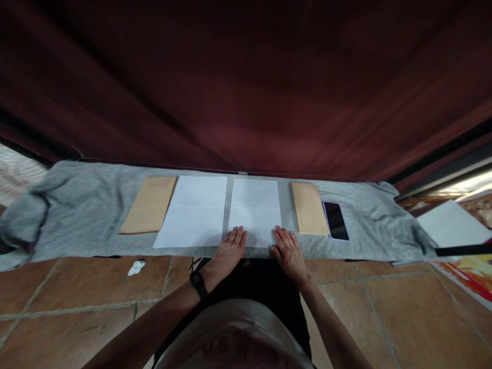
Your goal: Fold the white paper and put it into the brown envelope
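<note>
My left hand (232, 247) lies flat with its fingers stretched forward on the lower left corner of a white paper sheet (255, 205). On the sheet's lower right corner rests my right hand (287, 251), its fingers also extended and holding nothing. A faint crease runs across the middle of this sheet. To its left lies a second, wider-looking white sheet (196, 211), also faintly creased. Two tan paper envelopes flank the sheets: the left envelope (149, 205) beside the wider sheet, and the right envelope (309, 209) beyond my right hand.
A grey cloth (88, 210) covers the narrow table, with a dark-screened phone (336, 221) at right. A dark red curtain (246, 102) hangs behind. On the tiled floor (96, 282) lies a crumpled white scrap (136, 267). A white panel (453, 223) stands far right.
</note>
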Tool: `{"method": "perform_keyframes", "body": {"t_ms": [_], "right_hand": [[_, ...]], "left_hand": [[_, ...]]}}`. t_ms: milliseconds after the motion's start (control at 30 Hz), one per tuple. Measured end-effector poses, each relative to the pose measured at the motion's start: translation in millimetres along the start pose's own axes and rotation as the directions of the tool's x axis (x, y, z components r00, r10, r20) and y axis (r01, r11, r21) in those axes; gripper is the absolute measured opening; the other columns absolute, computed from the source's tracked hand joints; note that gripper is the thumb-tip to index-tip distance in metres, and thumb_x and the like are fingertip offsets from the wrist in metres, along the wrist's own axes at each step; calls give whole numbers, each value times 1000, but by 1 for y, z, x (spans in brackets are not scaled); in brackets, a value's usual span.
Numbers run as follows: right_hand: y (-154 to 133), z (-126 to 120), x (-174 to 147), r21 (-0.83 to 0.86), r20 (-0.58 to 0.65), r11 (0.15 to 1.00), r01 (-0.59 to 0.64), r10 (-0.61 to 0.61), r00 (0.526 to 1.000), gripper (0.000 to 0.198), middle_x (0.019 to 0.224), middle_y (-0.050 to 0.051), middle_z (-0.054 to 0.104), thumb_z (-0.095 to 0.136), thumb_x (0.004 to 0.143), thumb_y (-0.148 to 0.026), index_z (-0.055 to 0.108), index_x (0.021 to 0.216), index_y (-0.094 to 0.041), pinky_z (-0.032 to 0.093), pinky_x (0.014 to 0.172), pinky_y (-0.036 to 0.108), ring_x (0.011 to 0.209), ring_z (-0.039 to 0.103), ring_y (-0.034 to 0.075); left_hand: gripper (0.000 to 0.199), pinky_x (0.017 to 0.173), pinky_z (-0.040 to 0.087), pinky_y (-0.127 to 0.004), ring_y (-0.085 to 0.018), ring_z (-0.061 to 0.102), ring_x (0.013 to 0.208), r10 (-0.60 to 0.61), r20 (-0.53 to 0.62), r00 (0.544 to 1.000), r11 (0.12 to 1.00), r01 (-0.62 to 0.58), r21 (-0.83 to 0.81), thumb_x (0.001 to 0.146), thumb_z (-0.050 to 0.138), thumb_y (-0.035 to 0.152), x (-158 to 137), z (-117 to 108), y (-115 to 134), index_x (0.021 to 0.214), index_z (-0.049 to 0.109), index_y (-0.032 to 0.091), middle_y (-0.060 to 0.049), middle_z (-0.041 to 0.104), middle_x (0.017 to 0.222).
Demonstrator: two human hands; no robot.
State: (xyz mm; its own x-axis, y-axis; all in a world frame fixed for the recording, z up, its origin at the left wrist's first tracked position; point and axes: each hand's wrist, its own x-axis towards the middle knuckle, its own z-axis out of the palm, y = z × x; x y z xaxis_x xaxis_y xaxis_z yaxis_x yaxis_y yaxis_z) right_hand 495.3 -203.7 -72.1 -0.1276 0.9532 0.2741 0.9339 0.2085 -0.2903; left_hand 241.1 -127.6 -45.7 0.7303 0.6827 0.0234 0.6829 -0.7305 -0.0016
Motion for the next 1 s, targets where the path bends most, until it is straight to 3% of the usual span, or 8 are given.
{"method": "perform_keyframes", "body": {"t_ms": [200,300,400,567,767,1000], "right_hand": [[9,-8,0,159,11,986,43,-45,999,49,151,11,52,52,101,-34,47,149,-23,29,122,56,141,47,27],[18,-7,-3,265,-31,961,71,-66,997,37,140,6,63,51,102,-28,59,138,-28,34,120,55,134,55,24],[25,-6,-6,305,-69,948,94,-76,995,35,139,6,64,53,101,-26,62,134,-29,39,117,54,134,55,24],[24,-8,-1,243,-35,967,71,-65,997,43,146,9,58,52,100,-26,55,143,-24,42,116,52,138,51,25],[25,-17,7,114,38,978,174,-180,983,39,144,9,59,51,100,-23,58,139,-23,41,117,52,134,55,25],[30,-25,13,88,77,969,230,-236,969,41,141,9,62,58,96,-21,60,136,-22,44,116,48,129,59,24]], "left_hand": [[47,108,48,-43,-28,55,134,-8,-6,1000,998,7,-55,91,43,2,2,-18,-5,135,59,12,-18,58,144],[43,107,49,-41,-25,59,130,6,-24,1000,996,-8,-92,92,45,3,-9,-25,-6,129,62,16,-13,63,140],[39,109,47,-41,-24,58,131,36,-46,998,994,-40,-105,94,47,8,-22,-24,-5,127,63,17,-11,62,141],[41,110,46,-43,-25,54,135,1,-99,995,995,-11,-100,98,51,25,-27,-15,-11,138,56,17,-12,57,146],[44,110,45,-44,-26,54,135,-3,-63,998,999,1,-39,94,47,12,-18,-15,-11,137,58,16,-12,58,146],[49,106,49,-45,-27,54,134,-16,-2,1000,999,16,-34,91,44,3,-10,-13,-14,136,59,15,-14,58,145]]}}
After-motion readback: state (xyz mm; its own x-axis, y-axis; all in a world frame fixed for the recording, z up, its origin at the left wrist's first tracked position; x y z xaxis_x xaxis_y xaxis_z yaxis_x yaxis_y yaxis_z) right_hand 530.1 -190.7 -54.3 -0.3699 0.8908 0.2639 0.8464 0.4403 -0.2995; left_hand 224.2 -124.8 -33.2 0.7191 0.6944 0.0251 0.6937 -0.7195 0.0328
